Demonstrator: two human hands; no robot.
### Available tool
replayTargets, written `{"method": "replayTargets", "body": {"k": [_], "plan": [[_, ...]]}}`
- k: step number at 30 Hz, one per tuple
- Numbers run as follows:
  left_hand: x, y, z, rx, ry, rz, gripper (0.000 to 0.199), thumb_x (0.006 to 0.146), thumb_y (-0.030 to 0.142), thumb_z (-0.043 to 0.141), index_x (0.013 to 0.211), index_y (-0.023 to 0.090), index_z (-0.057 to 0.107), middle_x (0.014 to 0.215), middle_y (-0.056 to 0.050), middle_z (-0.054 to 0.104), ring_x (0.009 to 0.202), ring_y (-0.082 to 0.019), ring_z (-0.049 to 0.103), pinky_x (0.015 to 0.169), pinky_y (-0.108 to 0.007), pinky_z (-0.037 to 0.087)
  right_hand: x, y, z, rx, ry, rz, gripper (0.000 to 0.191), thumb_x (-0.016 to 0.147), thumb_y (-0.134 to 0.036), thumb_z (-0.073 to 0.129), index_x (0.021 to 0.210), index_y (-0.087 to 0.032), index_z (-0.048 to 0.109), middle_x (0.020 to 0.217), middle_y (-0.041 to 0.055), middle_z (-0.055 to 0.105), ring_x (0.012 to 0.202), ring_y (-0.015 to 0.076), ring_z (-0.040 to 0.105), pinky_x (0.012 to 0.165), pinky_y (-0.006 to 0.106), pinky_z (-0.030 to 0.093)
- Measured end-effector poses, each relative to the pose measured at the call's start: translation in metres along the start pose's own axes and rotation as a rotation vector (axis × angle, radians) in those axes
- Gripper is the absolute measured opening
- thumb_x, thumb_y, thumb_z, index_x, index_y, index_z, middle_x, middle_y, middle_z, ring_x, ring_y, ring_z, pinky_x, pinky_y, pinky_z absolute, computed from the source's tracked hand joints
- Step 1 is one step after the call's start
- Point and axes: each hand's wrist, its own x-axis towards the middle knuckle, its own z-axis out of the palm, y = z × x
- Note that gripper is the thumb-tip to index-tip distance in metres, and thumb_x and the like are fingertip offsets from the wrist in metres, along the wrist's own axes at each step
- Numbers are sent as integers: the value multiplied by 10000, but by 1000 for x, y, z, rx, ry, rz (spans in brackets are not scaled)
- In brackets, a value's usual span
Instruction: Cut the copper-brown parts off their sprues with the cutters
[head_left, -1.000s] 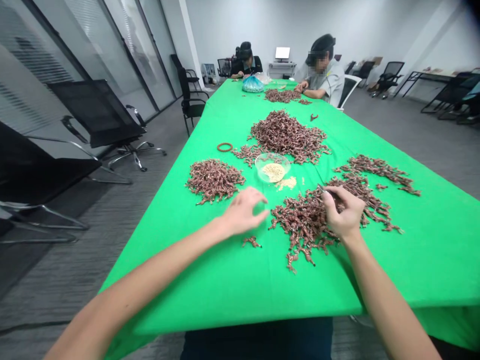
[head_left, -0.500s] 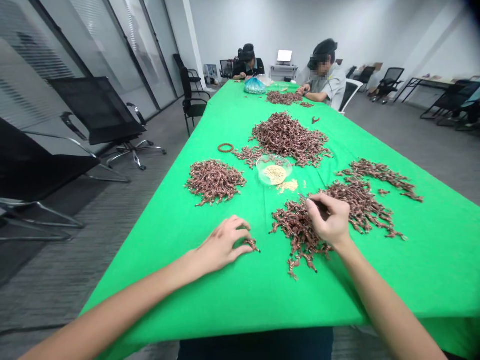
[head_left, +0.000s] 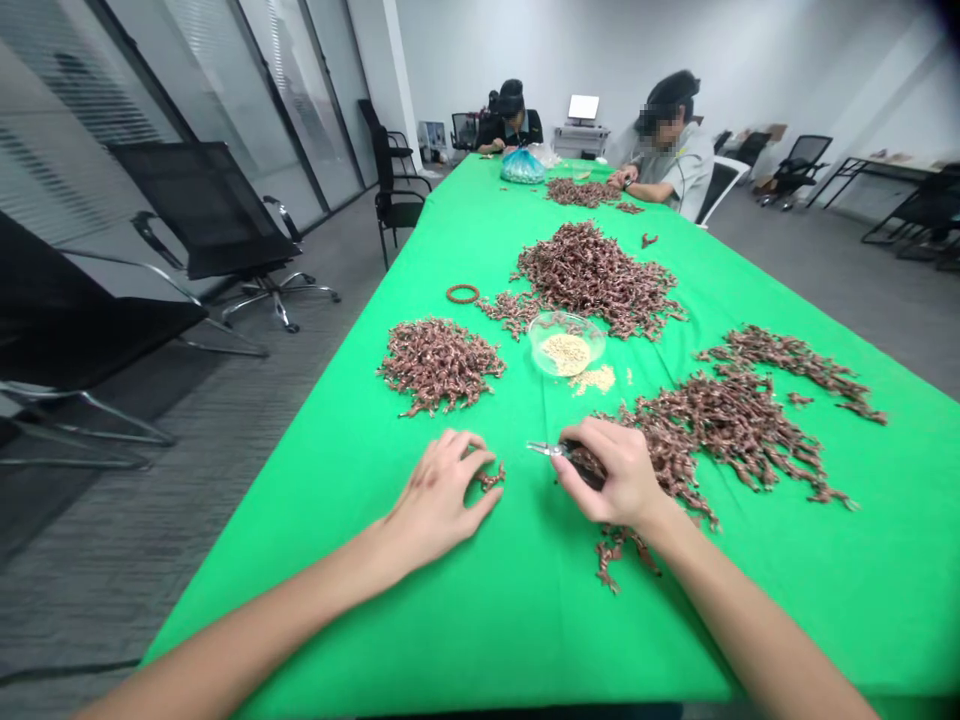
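So from where I'm standing this looks nowhere near finished. One small brown figure [head_left: 491,478] is being worked on right now, on the near part of the table [head_left: 525,620], lightly pinched in the left hand [head_left: 442,490], fingers curled round it. The right hand [head_left: 615,470] has a firm grip on some pliers [head_left: 551,450], tips pointing at the figure but not touching it.

Loads of similar pieces left, I'd say: the sprawling right-hand pile [head_left: 727,420] and the big middle pile [head_left: 596,275]. The neater left-hand pile [head_left: 442,365] could be the done ones, but honestly can't tell. The clear bowl [head_left: 598,343] has pale bits [head_left: 567,352] in it, with more spilled just beside, so maybe some progress there.

Table's long, under a bright green cloth, with a brown ring [head_left: 463,294] near the middle pile. Two other people sit at the far end near a blue bag [head_left: 523,165]. Otherwise it's an office: black chairs, glass partition on the left, grey floor, lit monitor [head_left: 583,108] at the back.
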Motion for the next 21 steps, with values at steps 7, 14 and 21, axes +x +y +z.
{"method": "replayTargets", "body": {"k": [7, 14, 21], "plan": [[-5, 2, 0, -341, -51, -75, 77, 924, 236, 619, 876, 199, 666, 953, -51, 682, 961, -234, 595, 882, -403, 466, -11, -8, 4, 97, -31, 9, 129, 867, -267, 619, 968, -193, 588, 728, 25, 594, 607, 155, 543, 566, 291, 440], [-6, 6, 5, -1280, -21, -393, 308, 799, 333, 798, 1026, 167, 674, 1010, -102, 744, 960, -240, 701, 849, -377, 588, -17, -17, 6, 133, -55, -6, 174, 847, -249, 622, 1000, -174, 589, 717, 32, 562, 591, 162, 516, 541, 304, 426], [-11, 6, 6, -1523, 69, -472, 293, 707, 281, 883, 934, 140, 764, 924, -88, 768, 912, -237, 747, 876, -367, 613, -21, -26, 12, 25, 4, -44, 224, 846, -262, 645, 1035, -148, 611, 759, 59, 608, 628, 171, 567, 544, 295, 474]]}}
